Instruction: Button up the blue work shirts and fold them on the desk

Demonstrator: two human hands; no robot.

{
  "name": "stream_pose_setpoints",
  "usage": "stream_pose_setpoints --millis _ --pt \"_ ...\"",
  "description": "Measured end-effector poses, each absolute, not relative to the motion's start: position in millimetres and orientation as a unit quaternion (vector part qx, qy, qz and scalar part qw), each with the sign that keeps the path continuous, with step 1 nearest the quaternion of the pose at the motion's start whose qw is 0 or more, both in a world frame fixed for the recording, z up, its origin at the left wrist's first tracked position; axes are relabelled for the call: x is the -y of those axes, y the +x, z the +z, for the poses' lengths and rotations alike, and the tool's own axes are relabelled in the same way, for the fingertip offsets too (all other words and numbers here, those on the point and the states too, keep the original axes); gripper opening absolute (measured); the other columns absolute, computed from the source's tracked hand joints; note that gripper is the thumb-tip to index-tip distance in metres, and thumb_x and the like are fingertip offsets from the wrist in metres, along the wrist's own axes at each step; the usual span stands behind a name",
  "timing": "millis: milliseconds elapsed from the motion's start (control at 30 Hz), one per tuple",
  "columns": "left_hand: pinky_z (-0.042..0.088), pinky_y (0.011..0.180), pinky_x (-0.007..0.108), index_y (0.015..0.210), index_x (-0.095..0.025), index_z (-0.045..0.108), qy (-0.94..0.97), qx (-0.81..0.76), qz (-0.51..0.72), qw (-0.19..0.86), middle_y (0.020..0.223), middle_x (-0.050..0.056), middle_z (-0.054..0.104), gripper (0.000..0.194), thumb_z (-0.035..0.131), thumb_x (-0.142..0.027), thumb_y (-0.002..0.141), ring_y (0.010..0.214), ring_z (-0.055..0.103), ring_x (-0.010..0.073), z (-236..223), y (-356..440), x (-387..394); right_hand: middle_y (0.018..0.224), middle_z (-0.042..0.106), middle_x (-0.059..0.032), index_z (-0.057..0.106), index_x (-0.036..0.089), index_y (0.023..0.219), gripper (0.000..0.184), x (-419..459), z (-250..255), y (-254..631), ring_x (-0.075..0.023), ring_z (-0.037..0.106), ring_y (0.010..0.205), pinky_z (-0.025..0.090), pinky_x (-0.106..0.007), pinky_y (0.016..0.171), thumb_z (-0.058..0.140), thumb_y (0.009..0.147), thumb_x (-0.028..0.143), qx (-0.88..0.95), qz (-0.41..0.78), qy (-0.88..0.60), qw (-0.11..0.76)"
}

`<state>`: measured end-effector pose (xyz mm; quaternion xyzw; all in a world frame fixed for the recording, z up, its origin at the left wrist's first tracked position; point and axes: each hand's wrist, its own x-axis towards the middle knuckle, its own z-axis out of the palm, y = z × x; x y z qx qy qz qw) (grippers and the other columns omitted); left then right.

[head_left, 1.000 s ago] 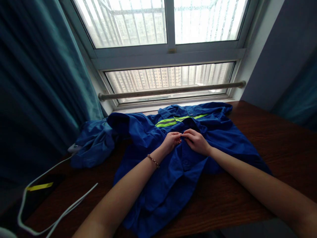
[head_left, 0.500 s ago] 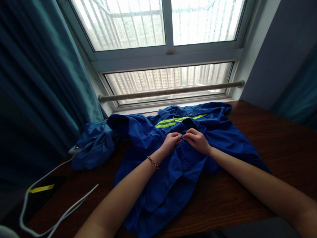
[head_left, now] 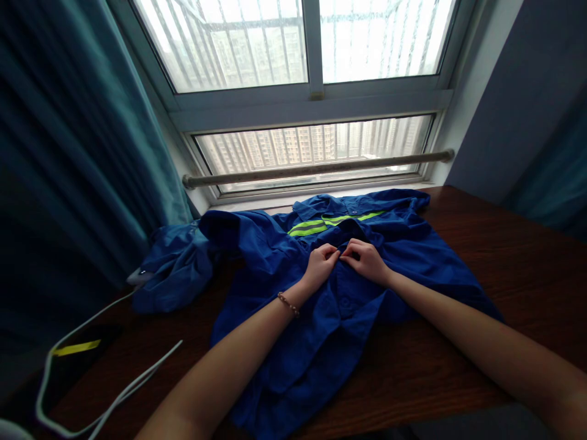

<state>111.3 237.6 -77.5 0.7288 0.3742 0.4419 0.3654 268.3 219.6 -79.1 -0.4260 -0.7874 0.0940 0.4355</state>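
Observation:
A blue work shirt (head_left: pixel 302 360) with a yellow-green reflective stripe across its chest lies spread on the dark wooden table, its collar toward the window. At the middle of its front opening, my left hand (head_left: pixel 321 266) pinches the cloth edge between thumb and fingers. My right hand (head_left: pixel 365 261) pinches the same edge from the other side, its fingertips almost touching those of the left. Whatever small part sits between the fingertips is hidden. Below the hands, a button (head_left: pixel 345 302) shows on the front placket. A beaded bracelet (head_left: pixel 288 304) circles my left wrist.
Bunched lighter-blue cloth (head_left: pixel 177 275) lies left of the shirt. A white cable (head_left: pixel 123 394) loops over the table (head_left: pixel 518 269) at the left, near a yellow strip (head_left: pixel 77 348). Behind stands a window with a horizontal rail (head_left: pixel 316 168); a teal curtain (head_left: pixel 92 134) hangs at the left.
My left hand has turned slightly and shifted a little to the right, its fingers more closed over the cloth edge. My right hand has barely moved; the shirt lies as before.

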Motion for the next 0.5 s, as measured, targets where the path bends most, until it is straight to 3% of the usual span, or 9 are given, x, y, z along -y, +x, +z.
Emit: stream_pose_setpoints --millis 133,500 --pt "0.037 0.06 0.023 0.065 -0.014 0.057 0.773 -0.361 0.454 0.257 0.069 0.001 0.054 0.016 0.049 -0.018 0.078 0.066 0.05 0.0122 -75.8 112.3 -233.2 0.067 0.051 0.0 0.054 0.018 0.064 0.011 -220.3 -79.6 268.2 -0.0124 0.049 0.062 0.038 -0.025 0.057 0.06 0.074 0.018 0.784 0.088 -0.434 0.434" --pt "0.042 0.068 0.024 0.076 -0.017 0.059 0.803 -0.344 0.45 0.184 0.081 0.004 0.057 0.017 0.044 -0.017 0.084 0.073 0.054 0.0138 -71.3 112.8 -222.8 0.07 0.05 0.0004 0.049 0.019 0.066 0.013 -216.9 -79.5 267.4 -0.0124 0.049 0.063 0.039 -0.024 0.058 0.058 0.075 0.019 0.767 0.052 -0.466 0.438"
